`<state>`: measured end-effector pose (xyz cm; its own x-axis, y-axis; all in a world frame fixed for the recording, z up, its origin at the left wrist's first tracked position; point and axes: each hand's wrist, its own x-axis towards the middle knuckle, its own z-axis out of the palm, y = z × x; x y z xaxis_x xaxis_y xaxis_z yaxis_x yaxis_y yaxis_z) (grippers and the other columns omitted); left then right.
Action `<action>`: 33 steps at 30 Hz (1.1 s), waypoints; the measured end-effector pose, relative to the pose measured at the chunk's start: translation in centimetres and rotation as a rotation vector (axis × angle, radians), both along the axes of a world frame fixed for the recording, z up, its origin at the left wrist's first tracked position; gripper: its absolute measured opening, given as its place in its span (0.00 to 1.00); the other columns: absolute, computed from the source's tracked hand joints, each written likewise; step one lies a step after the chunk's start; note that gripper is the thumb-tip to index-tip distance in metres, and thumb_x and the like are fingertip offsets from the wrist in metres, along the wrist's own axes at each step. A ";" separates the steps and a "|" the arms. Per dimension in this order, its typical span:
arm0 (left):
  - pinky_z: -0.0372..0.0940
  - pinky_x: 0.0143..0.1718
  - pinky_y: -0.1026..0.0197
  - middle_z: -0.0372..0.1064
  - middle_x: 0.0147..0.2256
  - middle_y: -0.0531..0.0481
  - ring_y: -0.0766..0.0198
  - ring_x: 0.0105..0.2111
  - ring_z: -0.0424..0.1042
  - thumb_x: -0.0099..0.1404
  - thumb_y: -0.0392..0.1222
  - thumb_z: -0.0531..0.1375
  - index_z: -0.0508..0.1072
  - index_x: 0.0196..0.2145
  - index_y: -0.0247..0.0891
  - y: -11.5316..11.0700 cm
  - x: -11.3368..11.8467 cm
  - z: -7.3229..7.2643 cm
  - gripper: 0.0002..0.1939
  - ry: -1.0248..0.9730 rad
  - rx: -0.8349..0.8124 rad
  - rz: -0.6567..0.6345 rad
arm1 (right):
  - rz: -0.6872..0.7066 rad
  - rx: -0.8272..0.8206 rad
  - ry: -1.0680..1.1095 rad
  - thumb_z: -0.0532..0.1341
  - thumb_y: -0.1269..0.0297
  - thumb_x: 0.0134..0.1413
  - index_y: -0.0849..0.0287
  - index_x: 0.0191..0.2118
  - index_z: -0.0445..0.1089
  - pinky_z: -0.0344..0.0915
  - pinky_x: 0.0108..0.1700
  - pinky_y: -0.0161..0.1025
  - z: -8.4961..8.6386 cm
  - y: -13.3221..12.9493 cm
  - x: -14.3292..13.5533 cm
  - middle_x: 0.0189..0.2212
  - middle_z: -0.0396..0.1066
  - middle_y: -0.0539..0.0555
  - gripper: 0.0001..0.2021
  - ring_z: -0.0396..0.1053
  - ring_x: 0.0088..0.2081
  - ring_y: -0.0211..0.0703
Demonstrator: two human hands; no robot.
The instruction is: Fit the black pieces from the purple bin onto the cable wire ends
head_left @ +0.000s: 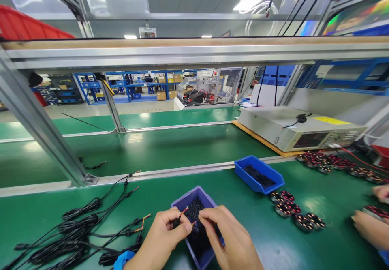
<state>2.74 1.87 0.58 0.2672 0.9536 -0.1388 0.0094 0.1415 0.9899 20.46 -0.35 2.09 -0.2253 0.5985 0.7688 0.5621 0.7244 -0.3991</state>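
Observation:
Above a purple bin (pixel 178 203) of small black pieces, both hands are close together. My left hand (pixel 166 231) pinches a black cable end (pixel 176 222) with red and yellow wire tips showing. My right hand (pixel 226 231) has its thumb and forefinger pressed together beside the wire tips; whatever lies between them is too small to name. Bundles of black cables (pixel 75 237) with bare coloured ends lie on the green table to the left of my left hand.
A blue bin (pixel 275 175) with black pieces stands right of centre. Round copper-wound parts (pixel 284 209) lie near it, more (pixel 325 160) farther back. Another person's hands (pixel 369 225) are at the right edge. A metal post (pixel 42 120) rises at left; a grey instrument (pixel 291 128) stands behind.

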 end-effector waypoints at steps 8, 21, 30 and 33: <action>0.51 0.25 0.66 0.62 0.25 0.54 0.67 0.26 0.57 0.56 0.54 0.68 0.77 0.23 0.35 0.0 -0.1 -0.2 0.18 0.049 0.139 -0.004 | 0.051 -0.049 -0.099 0.50 0.77 0.67 0.56 0.42 0.65 0.69 0.33 0.35 -0.3 -0.1 -0.1 0.31 0.73 0.52 0.11 0.71 0.31 0.41; 0.51 0.25 0.66 0.60 0.21 0.58 0.73 0.20 0.47 0.55 0.53 0.68 0.73 0.21 0.35 -0.1 -0.2 0.3 0.18 -0.031 0.005 -0.042 | -0.015 -0.061 0.027 0.53 0.74 0.68 0.55 0.41 0.67 0.71 0.35 0.34 -0.2 0.0 -0.2 0.31 0.74 0.52 0.08 0.73 0.32 0.40; 0.52 0.28 0.65 0.61 0.22 0.57 0.71 0.22 0.49 0.57 0.50 0.66 0.72 0.21 0.35 -0.3 -0.2 0.7 0.16 0.012 0.026 -0.064 | 0.013 -0.051 0.009 0.52 0.75 0.67 0.55 0.41 0.67 0.70 0.34 0.35 0.1 -0.2 -0.4 0.30 0.73 0.51 0.09 0.71 0.30 0.40; 0.52 0.28 0.64 0.62 0.23 0.56 0.69 0.24 0.53 0.57 0.51 0.66 0.72 0.22 0.35 -0.4 -0.2 0.7 0.16 0.036 0.060 -0.059 | 0.024 -0.047 -0.009 0.52 0.75 0.67 0.55 0.41 0.66 0.70 0.33 0.35 0.1 -0.2 -0.5 0.29 0.73 0.51 0.09 0.71 0.30 0.40</action>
